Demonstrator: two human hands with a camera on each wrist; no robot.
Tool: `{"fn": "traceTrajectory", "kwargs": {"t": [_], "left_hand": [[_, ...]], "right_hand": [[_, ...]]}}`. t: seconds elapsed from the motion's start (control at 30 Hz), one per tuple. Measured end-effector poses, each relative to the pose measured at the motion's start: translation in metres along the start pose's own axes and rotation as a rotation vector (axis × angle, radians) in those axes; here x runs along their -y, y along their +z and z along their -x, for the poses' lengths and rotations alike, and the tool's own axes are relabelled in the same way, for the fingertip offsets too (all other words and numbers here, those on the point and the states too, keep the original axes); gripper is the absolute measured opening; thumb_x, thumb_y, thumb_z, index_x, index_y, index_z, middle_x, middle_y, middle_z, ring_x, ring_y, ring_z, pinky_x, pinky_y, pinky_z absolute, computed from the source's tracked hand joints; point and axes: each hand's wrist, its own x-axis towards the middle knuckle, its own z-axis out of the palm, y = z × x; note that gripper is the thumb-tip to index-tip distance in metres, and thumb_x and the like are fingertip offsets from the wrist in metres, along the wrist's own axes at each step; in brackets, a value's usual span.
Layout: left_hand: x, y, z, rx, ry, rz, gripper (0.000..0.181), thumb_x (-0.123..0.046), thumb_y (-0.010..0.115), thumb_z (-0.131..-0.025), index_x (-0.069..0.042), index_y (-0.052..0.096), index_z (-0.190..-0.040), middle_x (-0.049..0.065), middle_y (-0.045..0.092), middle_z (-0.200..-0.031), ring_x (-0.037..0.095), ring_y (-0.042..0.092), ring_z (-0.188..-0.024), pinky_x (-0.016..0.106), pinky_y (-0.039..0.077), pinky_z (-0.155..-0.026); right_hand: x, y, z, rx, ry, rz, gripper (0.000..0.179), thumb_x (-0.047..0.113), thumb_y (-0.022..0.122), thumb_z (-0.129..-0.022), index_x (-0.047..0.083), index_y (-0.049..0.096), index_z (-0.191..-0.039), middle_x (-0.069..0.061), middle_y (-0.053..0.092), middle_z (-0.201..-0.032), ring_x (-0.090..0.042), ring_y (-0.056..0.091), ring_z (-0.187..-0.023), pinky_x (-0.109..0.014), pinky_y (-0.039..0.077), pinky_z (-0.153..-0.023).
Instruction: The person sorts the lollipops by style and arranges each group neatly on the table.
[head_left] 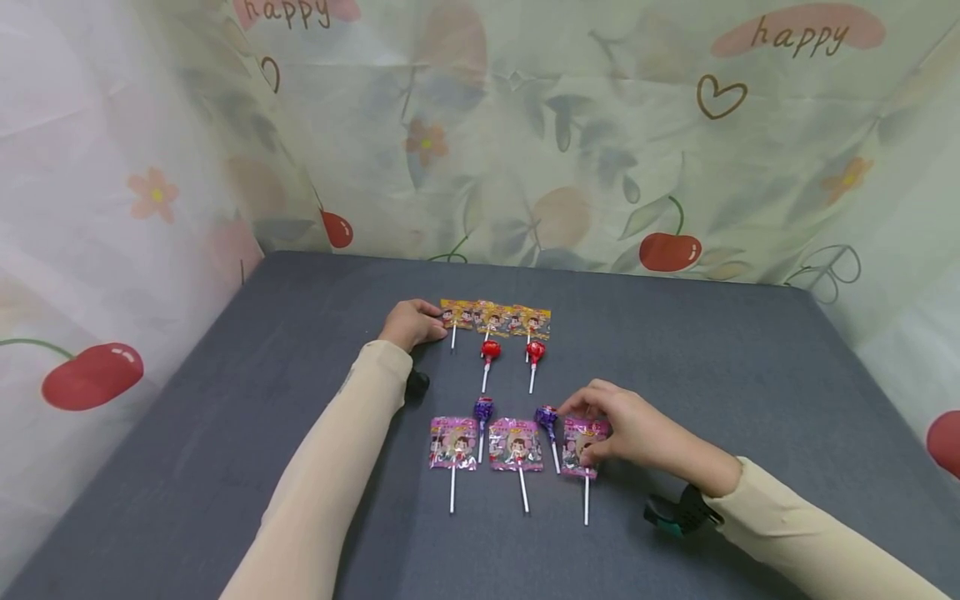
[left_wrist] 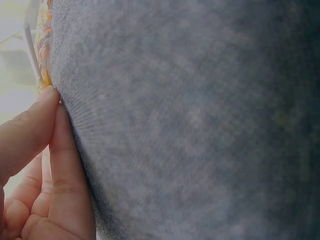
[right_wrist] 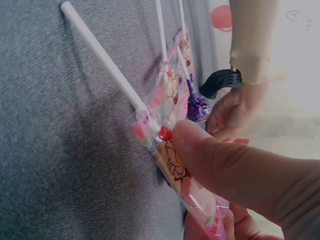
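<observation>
At the back left, my left hand (head_left: 412, 323) pinches the left edge of a yellow-wrapped flat lollipop (head_left: 459, 312); thumb and forefinger meet at its wrapper corner (left_wrist: 46, 80) in the left wrist view. My right hand (head_left: 628, 427) holds the rightmost pink-wrapped flat lollipop (head_left: 576, 435), thumb on its lower part and fingers at its upper edge. Its white stick (right_wrist: 102, 57) points toward the near side. Just left of the right fingertips lies a purple-wrapped round lollipop (head_left: 546, 417). The right wrist view hides part of the held wrapper behind the thumb.
Two more yellow-wrapped lollipops (head_left: 493, 322) overlap in the back row. Two red round lollipops (head_left: 491, 350) lie before them. Another purple lollipop (head_left: 483, 408) sits between two pink-wrapped ones (head_left: 516, 446). A patterned curtain (head_left: 525, 150) borders the dark grey table (head_left: 712, 358).
</observation>
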Motion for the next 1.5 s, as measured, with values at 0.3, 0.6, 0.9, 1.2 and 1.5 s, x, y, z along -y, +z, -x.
{"fn": "traceTrajectory", "kwargs": {"t": [0.3,0.6,0.9,1.2,1.5], "left_hand": [[0.0,-0.001,0.001,0.005,-0.01,-0.004,0.038,-0.003,0.077,-0.08,-0.011,0.066,-0.116,0.011,0.064,-0.116,0.018,0.06,-0.092,0.03,0.049,-0.077],[0.0,-0.001,0.001,0.006,-0.018,0.014,0.038,-0.002,0.077,-0.08,-0.011,0.066,-0.116,0.011,0.064,-0.114,0.017,0.059,-0.091,0.029,0.048,-0.076],[0.0,0.0,-0.001,0.004,-0.019,0.011,0.037,-0.003,0.076,-0.081,-0.012,0.066,-0.116,0.01,0.063,-0.115,0.017,0.059,-0.093,0.03,0.049,-0.077],[0.0,0.0,0.0,0.006,-0.01,0.0,0.039,-0.002,0.077,-0.08,-0.011,0.066,-0.116,0.011,0.063,-0.118,0.017,0.058,-0.092,0.029,0.048,-0.076],[0.0,-0.001,0.002,0.011,-0.006,0.033,0.04,0.0,0.077,-0.08,-0.01,0.065,-0.117,0.011,0.066,-0.111,0.015,0.06,-0.087,0.027,0.047,-0.07]], "right_hand": [[0.002,-0.002,0.003,-0.005,0.013,-0.061,0.043,0.014,0.088,-0.068,0.015,0.068,-0.106,0.005,0.058,-0.096,-0.008,0.052,-0.086,-0.027,0.048,-0.073],[0.003,-0.002,0.006,-0.025,0.045,-0.122,0.043,0.018,0.088,-0.068,0.015,0.069,-0.106,0.006,0.06,-0.097,-0.008,0.053,-0.087,-0.026,0.047,-0.077],[0.005,-0.004,0.005,0.029,0.11,-0.22,0.044,0.015,0.086,-0.072,0.016,0.068,-0.113,-0.002,0.063,-0.106,-0.015,0.054,-0.087,-0.025,0.047,-0.068],[0.0,-0.006,0.004,0.107,0.128,-0.337,0.047,0.019,0.081,-0.079,0.016,0.065,-0.123,-0.004,0.068,-0.11,-0.015,0.057,-0.081,-0.025,0.046,-0.066],[0.004,-0.011,0.001,0.012,0.151,-0.351,0.048,0.023,0.082,-0.078,0.015,0.066,-0.122,-0.003,0.067,-0.117,-0.02,0.061,-0.099,-0.04,0.049,-0.084]]}}
